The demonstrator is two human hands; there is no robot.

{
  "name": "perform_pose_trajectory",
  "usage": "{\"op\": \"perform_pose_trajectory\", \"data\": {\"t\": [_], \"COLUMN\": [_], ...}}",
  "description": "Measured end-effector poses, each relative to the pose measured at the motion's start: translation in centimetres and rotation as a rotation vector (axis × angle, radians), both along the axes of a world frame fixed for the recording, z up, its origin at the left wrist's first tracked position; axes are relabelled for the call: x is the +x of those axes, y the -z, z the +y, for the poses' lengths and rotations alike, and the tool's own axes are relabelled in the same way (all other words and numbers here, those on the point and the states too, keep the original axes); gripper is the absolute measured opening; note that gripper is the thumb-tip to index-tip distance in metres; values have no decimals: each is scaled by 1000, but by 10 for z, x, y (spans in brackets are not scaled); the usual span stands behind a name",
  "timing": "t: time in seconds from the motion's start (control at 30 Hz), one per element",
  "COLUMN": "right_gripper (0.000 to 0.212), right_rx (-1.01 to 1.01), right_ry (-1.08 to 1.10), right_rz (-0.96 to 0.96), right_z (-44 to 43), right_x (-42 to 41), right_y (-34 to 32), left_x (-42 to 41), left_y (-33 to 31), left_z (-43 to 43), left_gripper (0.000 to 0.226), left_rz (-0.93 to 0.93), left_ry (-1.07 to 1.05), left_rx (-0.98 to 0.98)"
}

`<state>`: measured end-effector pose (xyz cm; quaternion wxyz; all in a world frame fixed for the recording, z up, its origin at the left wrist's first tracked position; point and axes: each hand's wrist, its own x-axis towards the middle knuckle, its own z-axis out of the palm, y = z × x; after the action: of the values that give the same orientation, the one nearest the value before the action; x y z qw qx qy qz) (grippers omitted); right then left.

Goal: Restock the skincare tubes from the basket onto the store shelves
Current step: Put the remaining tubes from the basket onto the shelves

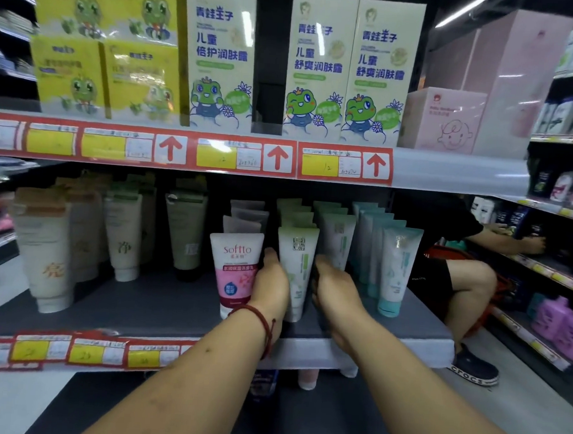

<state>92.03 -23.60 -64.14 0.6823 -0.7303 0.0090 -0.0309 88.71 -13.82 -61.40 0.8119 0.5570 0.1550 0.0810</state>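
Upright white-green tube [296, 267], cap down, between left hand [271, 284], right hand [336, 292].

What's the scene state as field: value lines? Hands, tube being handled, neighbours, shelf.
left hand: left hand wraps the lower left side of the white-green tube
right hand: right hand has its fingers extended at that tube's right edge
tube pose: upright, cap down, at the front of its row
left neighbour: Softto tube, upright
right neighbour: teal-capped tube, upright
surface: grey shelf
background: second person crouched at the right-hand shelves
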Motion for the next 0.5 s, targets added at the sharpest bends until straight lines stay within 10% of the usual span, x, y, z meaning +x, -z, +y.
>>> {"op": "perform_pose_trajectory", "data": {"t": [0.1, 0.5], "right_gripper": [60, 45], "right_rx": [123, 121], "right_ry": [14, 68], "right_rz": [39, -2], "right_z": [8, 15], "right_x": [8, 0], "right_y": [-1, -13], "left_x": [12, 25], "left_y": [7, 16], "left_z": [-2, -6], "left_gripper": [46, 37], "left_rz": [-37, -97], "left_ry": [-11, -107], "left_rx": [-94, -186]}}
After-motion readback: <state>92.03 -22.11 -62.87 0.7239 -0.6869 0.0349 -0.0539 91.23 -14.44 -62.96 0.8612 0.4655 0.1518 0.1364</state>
